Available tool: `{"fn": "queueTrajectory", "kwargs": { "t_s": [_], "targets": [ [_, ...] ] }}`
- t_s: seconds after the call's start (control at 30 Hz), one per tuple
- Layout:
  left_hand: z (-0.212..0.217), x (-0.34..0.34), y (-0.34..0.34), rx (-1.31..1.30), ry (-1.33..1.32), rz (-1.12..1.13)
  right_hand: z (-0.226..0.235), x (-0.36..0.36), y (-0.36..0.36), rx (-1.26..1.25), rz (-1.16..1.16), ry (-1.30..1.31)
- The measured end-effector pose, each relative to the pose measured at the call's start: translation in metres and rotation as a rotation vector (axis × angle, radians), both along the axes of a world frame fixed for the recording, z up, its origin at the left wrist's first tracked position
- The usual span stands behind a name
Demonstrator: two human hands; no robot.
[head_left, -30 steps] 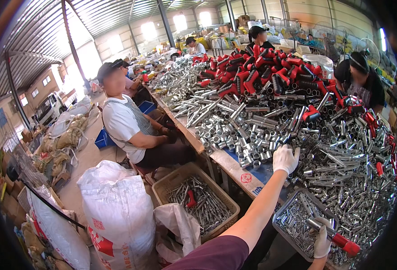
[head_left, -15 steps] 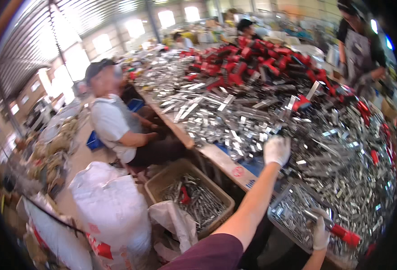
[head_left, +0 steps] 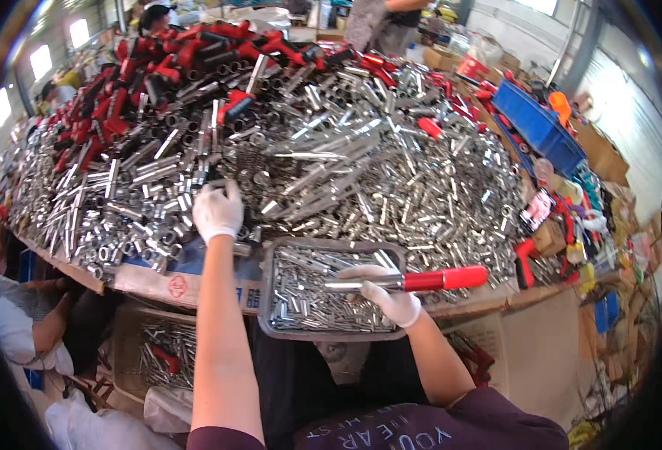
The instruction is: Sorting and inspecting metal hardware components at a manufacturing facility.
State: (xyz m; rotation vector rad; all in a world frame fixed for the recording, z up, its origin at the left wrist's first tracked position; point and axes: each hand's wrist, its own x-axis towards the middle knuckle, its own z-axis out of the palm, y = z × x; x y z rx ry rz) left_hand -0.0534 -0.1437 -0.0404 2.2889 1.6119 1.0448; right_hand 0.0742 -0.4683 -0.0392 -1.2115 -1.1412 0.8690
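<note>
My left hand [head_left: 218,211], in a white glove, is at the near side of a big heap of metal parts [head_left: 323,172]. Its fingers curl in among the shiny sockets and tubes; whatever is between the fingertips is hidden. In a white glove too, my right hand [head_left: 392,298] grips a red-handled tool with a metal shaft [head_left: 443,278], held nearly level with its handle to the right. Beneath that hand a grey plastic tray [head_left: 271,300] of small metal pins and bits sits at the table's near edge.
Red and black tool handles [head_left: 188,64] are piled at the back left. A blue bin [head_left: 538,124] stands at the right, near an orange object [head_left: 560,107]. Below the table on the left is a tan crate [head_left: 127,360] of metal parts. A seated co-worker [head_left: 27,322] is at the far left.
The view has swung to the right, bringing the tray to the middle. My left hand remains at the heap with its fingers curled in, and my right hand keeps hold of the red-handled tool.
</note>
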Motion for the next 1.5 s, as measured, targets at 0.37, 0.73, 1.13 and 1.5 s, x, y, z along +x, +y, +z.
{"fn": "queueTrajectory", "kwargs": {
  "t_s": [0.37, 0.73, 1.13, 1.5],
  "targets": [
    [-0.007, -0.002, 0.005, -0.021, -0.065, -0.032, -0.005, 0.000, 0.000, -0.015, -0.016, -0.027],
    [-0.008, -0.004, 0.009, -0.022, -0.013, -0.028, -0.008, -0.003, 0.006, 0.022, -0.053, -0.035],
    [-0.012, 0.000, 0.008, 0.077, 0.079, -0.103, -0.007, 0.006, 0.001, 0.008, -0.026, -0.115],
    [-0.011, 0.005, 0.009, 0.066, 0.065, -0.141, -0.003, 0.014, 0.000, 0.018, 0.031, -0.051]
  ]
}}
